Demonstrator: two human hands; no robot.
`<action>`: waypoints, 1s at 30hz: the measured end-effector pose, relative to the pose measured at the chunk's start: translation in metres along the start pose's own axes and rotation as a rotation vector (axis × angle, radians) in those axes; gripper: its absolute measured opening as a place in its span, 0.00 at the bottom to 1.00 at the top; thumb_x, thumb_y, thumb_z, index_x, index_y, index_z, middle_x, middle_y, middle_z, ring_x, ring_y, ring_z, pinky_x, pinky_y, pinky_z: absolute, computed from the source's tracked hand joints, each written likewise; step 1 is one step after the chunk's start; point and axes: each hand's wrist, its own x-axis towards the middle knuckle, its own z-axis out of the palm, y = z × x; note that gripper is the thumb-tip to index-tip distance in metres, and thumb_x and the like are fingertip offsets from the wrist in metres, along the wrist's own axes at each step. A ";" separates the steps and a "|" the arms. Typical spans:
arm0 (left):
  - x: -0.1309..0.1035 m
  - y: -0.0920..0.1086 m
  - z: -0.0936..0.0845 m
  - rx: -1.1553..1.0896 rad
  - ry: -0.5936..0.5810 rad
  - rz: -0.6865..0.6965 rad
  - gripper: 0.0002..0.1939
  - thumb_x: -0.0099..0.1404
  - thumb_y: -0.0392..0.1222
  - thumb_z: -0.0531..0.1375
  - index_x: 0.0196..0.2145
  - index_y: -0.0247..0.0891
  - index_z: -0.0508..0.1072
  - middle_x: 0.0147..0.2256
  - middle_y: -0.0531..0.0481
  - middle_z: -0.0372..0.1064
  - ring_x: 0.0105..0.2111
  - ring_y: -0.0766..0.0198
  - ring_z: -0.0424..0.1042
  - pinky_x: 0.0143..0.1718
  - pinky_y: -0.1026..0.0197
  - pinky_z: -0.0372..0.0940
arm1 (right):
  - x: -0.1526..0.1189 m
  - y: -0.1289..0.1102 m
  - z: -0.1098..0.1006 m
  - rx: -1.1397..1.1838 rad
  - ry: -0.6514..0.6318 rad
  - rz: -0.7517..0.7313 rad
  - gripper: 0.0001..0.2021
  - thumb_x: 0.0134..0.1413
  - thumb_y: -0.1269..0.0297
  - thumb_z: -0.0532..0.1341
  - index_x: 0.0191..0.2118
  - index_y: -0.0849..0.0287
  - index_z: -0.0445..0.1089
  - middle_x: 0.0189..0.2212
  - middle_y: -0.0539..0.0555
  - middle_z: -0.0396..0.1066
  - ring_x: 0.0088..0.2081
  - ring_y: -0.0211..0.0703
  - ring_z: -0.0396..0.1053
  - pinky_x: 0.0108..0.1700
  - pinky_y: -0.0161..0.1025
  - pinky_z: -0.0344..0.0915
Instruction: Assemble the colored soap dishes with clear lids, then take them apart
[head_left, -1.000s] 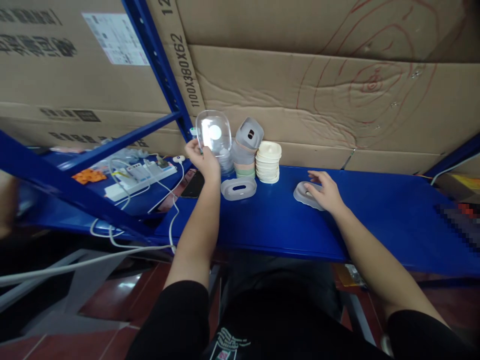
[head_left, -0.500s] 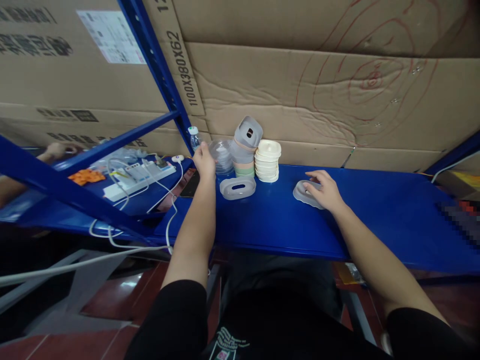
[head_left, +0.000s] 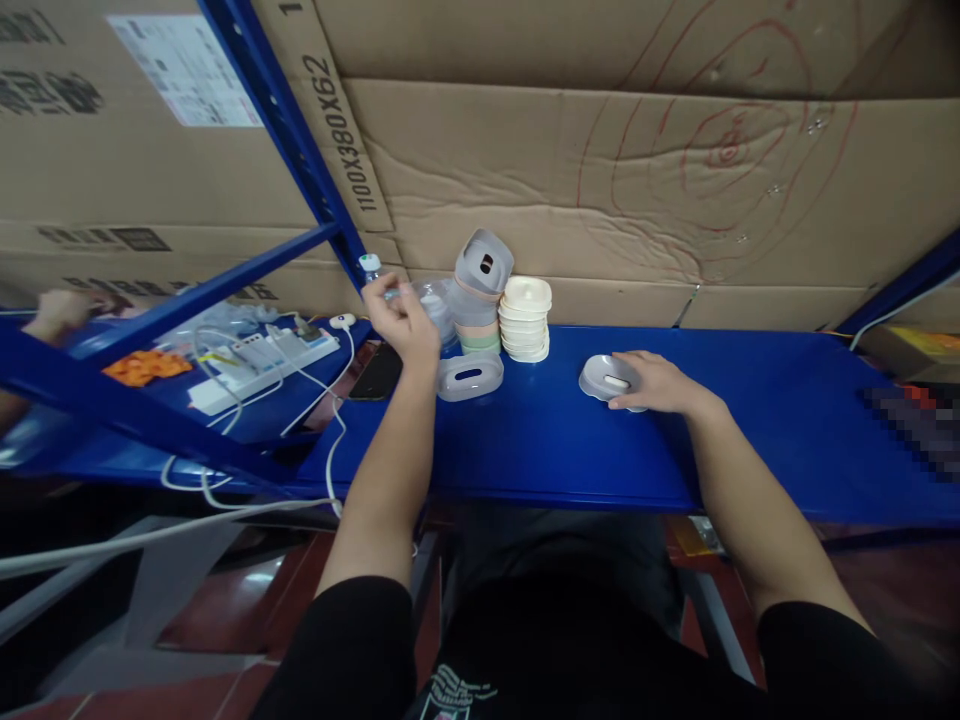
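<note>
My right hand (head_left: 651, 383) grips the right side of a shallow grey plastic dish (head_left: 596, 372) on the blue table, thumb at the front and fingers at the back. A small white oblong piece (head_left: 617, 382) shows in the dish's middle. My left hand (head_left: 405, 318) is raised with curled fingers in front of a clear bottle with a white cap (head_left: 370, 262); what its fingertips hold, if anything, is hidden. Between the hands lies another grey slotted dish (head_left: 470, 377). Behind it stand a stack of grey, peach and green pieces (head_left: 480, 290) and a cream stack (head_left: 526, 320).
Clear round plastic pieces (head_left: 439, 305) stand near my left hand. A dark phone (head_left: 377, 373), a white power strip (head_left: 262, 372) and cables lie left. A blue metal post (head_left: 289, 130) rises there. Cardboard (head_left: 525, 150) backs the table. Another person's hand (head_left: 60, 312) shows far left.
My right hand has shifted to the dish's right side, uncovering its middle and the white piece. My left hand's fingers have curled in and moved slightly away from the bottle. The view has turned slightly right.
</note>
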 end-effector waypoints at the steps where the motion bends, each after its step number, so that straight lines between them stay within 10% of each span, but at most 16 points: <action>1: -0.010 0.013 0.001 -0.013 -0.087 0.076 0.15 0.78 0.48 0.51 0.50 0.37 0.72 0.46 0.44 0.73 0.49 0.58 0.76 0.53 0.53 0.70 | 0.000 0.002 0.001 0.019 -0.024 0.011 0.51 0.40 0.36 0.75 0.69 0.53 0.68 0.64 0.66 0.71 0.64 0.77 0.68 0.64 0.71 0.64; 6: -0.074 0.078 0.003 -0.056 -0.872 0.493 0.20 0.72 0.56 0.61 0.51 0.39 0.76 0.51 0.40 0.75 0.53 0.51 0.76 0.52 0.51 0.71 | 0.004 -0.008 0.007 0.152 0.030 -0.056 0.45 0.42 0.45 0.77 0.67 0.51 0.71 0.60 0.61 0.75 0.61 0.70 0.72 0.63 0.66 0.68; 11: -0.108 0.104 0.001 0.124 -1.361 0.481 0.37 0.69 0.60 0.64 0.68 0.40 0.65 0.64 0.37 0.66 0.57 0.46 0.75 0.48 0.51 0.74 | 0.005 -0.025 0.012 0.267 0.058 -0.200 0.44 0.45 0.44 0.76 0.67 0.53 0.70 0.61 0.63 0.72 0.62 0.66 0.71 0.66 0.64 0.65; 30: -0.104 0.099 0.004 0.258 -1.533 0.413 0.44 0.66 0.62 0.66 0.73 0.43 0.60 0.63 0.36 0.71 0.58 0.38 0.75 0.53 0.44 0.72 | 0.007 -0.034 0.019 0.525 0.152 -0.129 0.38 0.44 0.44 0.78 0.62 0.50 0.74 0.60 0.59 0.75 0.60 0.63 0.73 0.65 0.64 0.67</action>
